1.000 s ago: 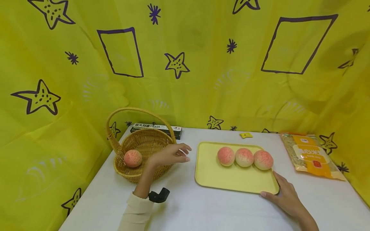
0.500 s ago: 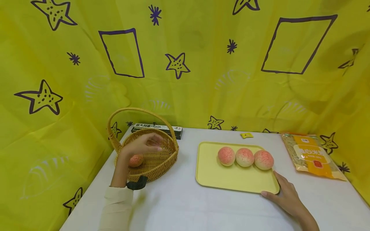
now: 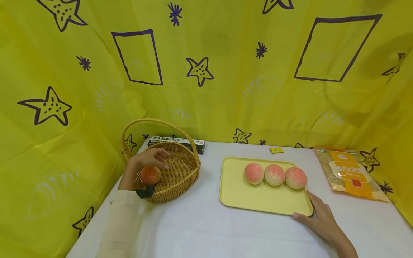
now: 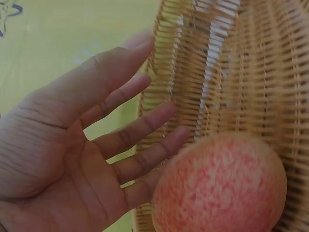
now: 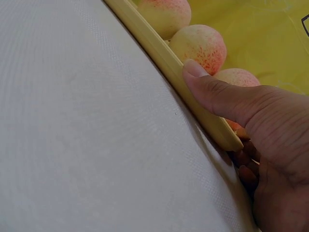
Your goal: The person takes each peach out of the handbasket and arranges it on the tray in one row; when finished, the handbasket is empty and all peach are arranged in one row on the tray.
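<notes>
My left hand (image 3: 149,158) hovers over the left side of a wicker basket (image 3: 179,191), its fingers spread and loosely bent, holding nothing. Just below it a pink speckled peach (image 3: 150,175) lies in the basket. The left wrist view shows this peach (image 4: 222,186) close to the fingertips; whether they touch it I cannot tell. On the right, my right hand (image 3: 322,218) grips the near right corner of a yellow tray (image 3: 255,199), thumb on the rim (image 5: 186,89). Three peaches stand in a row on the tray: left (image 3: 254,173), middle (image 3: 274,175) and right (image 3: 295,177).
A dark pasta box (image 3: 198,147) lies behind the basket, whose tall handle (image 3: 161,123) arches over it. Beyond the tray is a small yellow packet (image 3: 276,150). A bag of grain-like food (image 3: 351,173) lies at the far right. Yellow curtains (image 3: 226,104) enclose the white table (image 3: 206,229).
From the gap between basket and tray, my left hand has moved left, over the peach in the basket. My right hand keeps its hold on the tray corner.
</notes>
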`<state>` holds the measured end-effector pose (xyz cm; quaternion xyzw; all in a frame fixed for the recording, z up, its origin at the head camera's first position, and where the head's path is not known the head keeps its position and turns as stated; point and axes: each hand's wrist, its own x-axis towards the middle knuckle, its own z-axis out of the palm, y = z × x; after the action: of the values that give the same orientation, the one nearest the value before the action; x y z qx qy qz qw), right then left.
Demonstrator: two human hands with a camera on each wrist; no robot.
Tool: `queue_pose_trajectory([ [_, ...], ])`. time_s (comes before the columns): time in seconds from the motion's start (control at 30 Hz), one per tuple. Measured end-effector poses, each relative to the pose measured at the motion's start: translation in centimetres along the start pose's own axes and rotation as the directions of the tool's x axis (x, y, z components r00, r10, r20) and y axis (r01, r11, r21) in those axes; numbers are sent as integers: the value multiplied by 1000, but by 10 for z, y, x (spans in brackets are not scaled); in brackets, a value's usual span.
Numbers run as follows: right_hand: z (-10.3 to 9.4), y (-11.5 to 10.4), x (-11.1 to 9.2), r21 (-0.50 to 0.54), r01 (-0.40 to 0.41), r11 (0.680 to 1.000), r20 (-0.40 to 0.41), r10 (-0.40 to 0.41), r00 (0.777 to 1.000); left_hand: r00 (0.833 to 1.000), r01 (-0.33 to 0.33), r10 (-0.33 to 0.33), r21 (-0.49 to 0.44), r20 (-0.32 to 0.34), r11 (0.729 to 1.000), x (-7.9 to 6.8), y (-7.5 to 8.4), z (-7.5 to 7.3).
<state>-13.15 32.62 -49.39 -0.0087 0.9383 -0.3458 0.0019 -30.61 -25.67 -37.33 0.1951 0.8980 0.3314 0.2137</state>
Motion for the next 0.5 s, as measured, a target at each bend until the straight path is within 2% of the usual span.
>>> queue_pose_trajectory([
  [0.2, 0, -1, 0, 2, 4, 1000, -3, -4, 1000, 999, 25, -25, 19, 24, 1000, 5, -11, -7],
  [0.33, 1, -1, 0, 1, 4, 1000, -1, -4, 1000, 997, 74, -74, 28, 34, 997, 5, -15, -8],
  [0.5, 0, 0, 1, -13, -8, 1000, 11, 8, 1000, 989, 135, -131, -56, 68, 989, 4, -21, -8],
])
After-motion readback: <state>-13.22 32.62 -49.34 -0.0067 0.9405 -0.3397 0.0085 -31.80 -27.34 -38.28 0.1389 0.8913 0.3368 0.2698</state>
